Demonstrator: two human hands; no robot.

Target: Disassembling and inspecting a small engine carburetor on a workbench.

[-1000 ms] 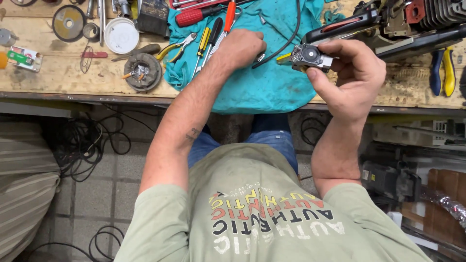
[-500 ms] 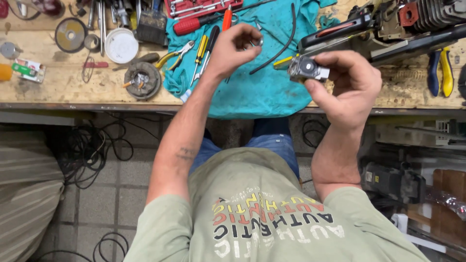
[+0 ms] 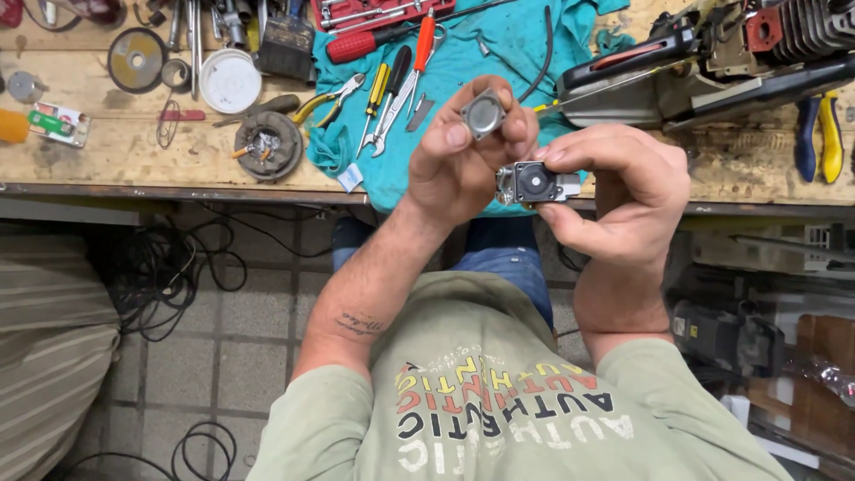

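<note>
You hold a square grey metal cover plate tilted up, just above the small carburetor body.

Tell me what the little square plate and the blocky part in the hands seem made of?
The square plate, pinched in the left hand, looks like dull grey metal with a soft sheen. The blocky part in the right hand looks like cast metal, silvery at its edges, with a black, perhaps rubber, face.

Wooden workbench, teal cloth over it; grey tiled floor with black cables.
</note>
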